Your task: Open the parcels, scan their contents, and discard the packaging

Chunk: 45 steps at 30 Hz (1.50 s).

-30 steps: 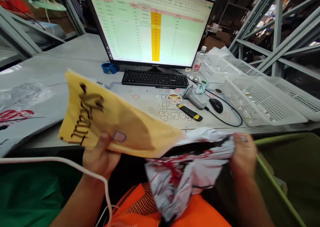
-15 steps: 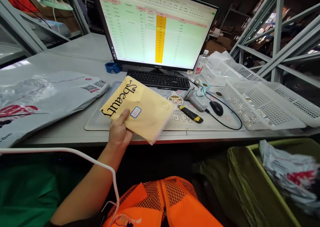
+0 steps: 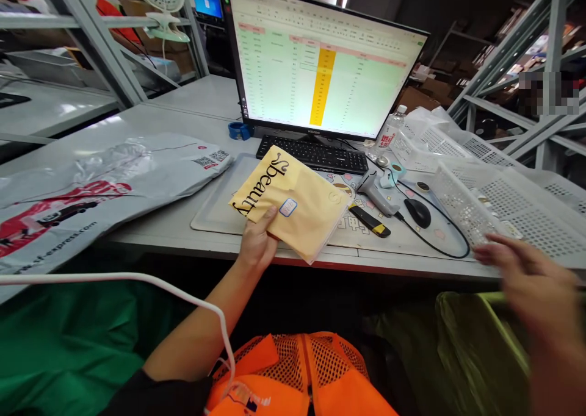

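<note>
My left hand is closed on a flat yellow packet printed with "beauty". The thumb lies on top, near a small blue-edged label. The packet is tilted above the front of the desk mat. My right hand is at the far right, near the front of a white perforated basket. It is smeared by motion, so I cannot make out whether its fingers hold anything.
A grey courier bag lies on the left of the desk. Behind the packet are a keyboard and a monitor. A yellow-black box cutter, grey scanner and mouse lie to the right. Olive-green fabric hangs below.
My right hand has come into view at the right. A crumpled grey plastic bag over the olive fabric is no longer visible. The view has shifted left; my left hand still holds the packet.
</note>
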Available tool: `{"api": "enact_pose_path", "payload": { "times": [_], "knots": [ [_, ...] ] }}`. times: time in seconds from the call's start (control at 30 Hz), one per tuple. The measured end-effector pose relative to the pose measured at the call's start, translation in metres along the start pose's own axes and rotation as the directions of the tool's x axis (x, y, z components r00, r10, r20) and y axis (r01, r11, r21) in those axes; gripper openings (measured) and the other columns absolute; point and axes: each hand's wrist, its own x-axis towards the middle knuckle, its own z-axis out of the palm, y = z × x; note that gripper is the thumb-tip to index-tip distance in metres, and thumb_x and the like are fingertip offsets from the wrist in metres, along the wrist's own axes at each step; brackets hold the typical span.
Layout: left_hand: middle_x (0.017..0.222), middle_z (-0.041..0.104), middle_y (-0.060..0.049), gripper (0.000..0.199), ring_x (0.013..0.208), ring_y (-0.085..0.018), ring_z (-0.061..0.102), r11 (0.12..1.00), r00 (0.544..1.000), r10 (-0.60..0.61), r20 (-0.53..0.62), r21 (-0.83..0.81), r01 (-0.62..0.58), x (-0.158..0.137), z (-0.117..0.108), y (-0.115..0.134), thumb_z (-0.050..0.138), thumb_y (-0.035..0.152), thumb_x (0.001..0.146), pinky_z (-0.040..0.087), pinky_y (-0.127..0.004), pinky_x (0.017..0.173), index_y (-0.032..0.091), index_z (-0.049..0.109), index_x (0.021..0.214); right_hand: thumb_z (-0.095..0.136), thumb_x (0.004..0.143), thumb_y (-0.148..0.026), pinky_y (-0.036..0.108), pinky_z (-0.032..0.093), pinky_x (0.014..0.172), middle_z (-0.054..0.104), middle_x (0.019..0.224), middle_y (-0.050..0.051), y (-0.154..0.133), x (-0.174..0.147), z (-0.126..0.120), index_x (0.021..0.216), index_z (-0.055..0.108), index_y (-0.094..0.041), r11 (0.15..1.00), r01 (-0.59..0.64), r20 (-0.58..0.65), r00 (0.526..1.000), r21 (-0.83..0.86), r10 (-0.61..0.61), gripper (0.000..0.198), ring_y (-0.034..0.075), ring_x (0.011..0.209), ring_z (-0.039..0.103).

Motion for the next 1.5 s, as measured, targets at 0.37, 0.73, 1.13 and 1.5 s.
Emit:
{"api": "enact_pose_path", "payload": {
  "times": [0.37, 0.73, 1.13, 1.5],
  "knots": [
    [0.141, 0.070, -0.014, 0.060, 0.135, -0.032, 0.065, 0.974, 0.991, 0.132, 0.015, 0.182, -0.133, -0.008, -0.040, 0.047, 0.093, 0.040, 0.074, 0.051, -0.046, 0.118, 0.020, 0.067, 0.125, 0.077, 0.079, -0.073, 0.029, 0.047, 0.059, 0.068, 0.076, 0.002, -0.075, -0.023, 0.248, 0.089, 0.070, -0.021, 0.788, -0.092, 0.487, 0.827, 0.609, -0.281, 0.054, 0.018, 0.066, 0.059],
    [0.102, 0.080, -0.010, 0.026, 0.099, -0.026, 0.073, -0.061, 0.619, -0.133, 0.774, 0.617, -0.784, 0.065, 0.067, 0.112, 0.059, 0.032, 0.101, 0.053, -0.038, 0.094, 0.018, 0.077, 0.111, 0.066, 0.087, -0.074, 0.032, 0.045, 0.068, 0.073, 0.079, 0.005, -0.153, -0.006, 0.261, 0.086, 0.073, -0.020, 0.756, 0.330, 0.521, 0.567, 0.566, -0.638, 0.054, 0.020, 0.073, 0.061],
    [0.087, 0.076, -0.009, 0.050, 0.081, -0.023, 0.068, -0.169, 0.545, -0.285, 0.789, 0.518, -0.839, 0.069, 0.057, 0.079, 0.036, 0.046, 0.110, 0.038, -0.032, 0.071, 0.018, 0.077, 0.102, 0.052, 0.099, -0.073, 0.031, 0.046, 0.067, 0.067, 0.079, 0.004, -0.097, -0.040, 0.263, 0.086, 0.068, -0.020, 0.781, 0.200, 0.421, 0.749, 0.592, -0.511, 0.056, 0.020, 0.075, 0.059],
    [0.093, 0.078, -0.005, 0.022, 0.086, -0.023, 0.069, -0.217, 0.451, -0.408, 0.794, 0.395, -0.893, 0.053, 0.090, 0.090, 0.055, 0.032, 0.103, 0.036, -0.030, 0.069, 0.022, 0.074, 0.101, 0.047, 0.101, -0.078, 0.030, 0.040, 0.064, 0.056, 0.070, 0.001, -0.086, -0.054, 0.250, 0.077, 0.062, -0.021, 0.768, 0.294, 0.351, 0.758, 0.569, -0.550, 0.063, 0.018, 0.069, 0.050]
  ]
}}
